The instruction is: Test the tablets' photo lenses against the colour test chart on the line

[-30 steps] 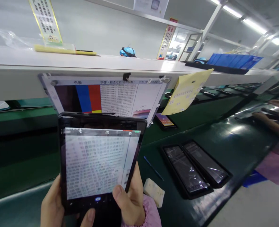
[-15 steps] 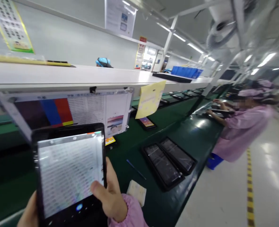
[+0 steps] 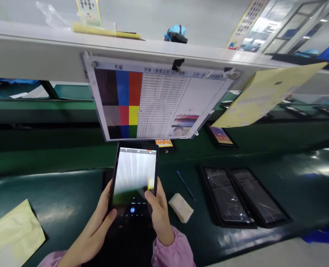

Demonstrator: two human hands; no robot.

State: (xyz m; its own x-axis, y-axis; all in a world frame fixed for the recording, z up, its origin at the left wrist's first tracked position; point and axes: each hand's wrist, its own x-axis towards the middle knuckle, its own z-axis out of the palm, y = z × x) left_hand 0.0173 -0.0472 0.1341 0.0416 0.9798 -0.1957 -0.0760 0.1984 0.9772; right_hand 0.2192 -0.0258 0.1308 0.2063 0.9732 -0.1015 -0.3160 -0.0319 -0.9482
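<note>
Between my two hands is a black tablet (image 3: 136,170), tilted up, its screen showing a camera view with a blurred bright picture and a blue button. My left hand (image 3: 97,218) grips its left edge, thumb along the front. On the right edge my right hand (image 3: 160,211) is closed, its thumb resting over the screen. Just beyond the tablet hangs a test chart (image 3: 164,100) with colour blocks, rows of text and a small landscape picture. A whitish block (image 3: 181,207) and a thin blue stick (image 3: 186,185) lie right of my right hand.
Two dark tablets (image 3: 228,196) lie side by side on the green bench (image 3: 69,200). Lit tablets sit behind, one (image 3: 221,136) under a hanging yellow paper (image 3: 264,98). A yellow cloth (image 3: 14,237) lies at left. A white shelf (image 3: 55,48) spans above.
My view has swung left and down, putting the chart in the middle and the co-worker out of sight. The tablet is lower and farther from me; its screen shows streaks instead of text rows.
</note>
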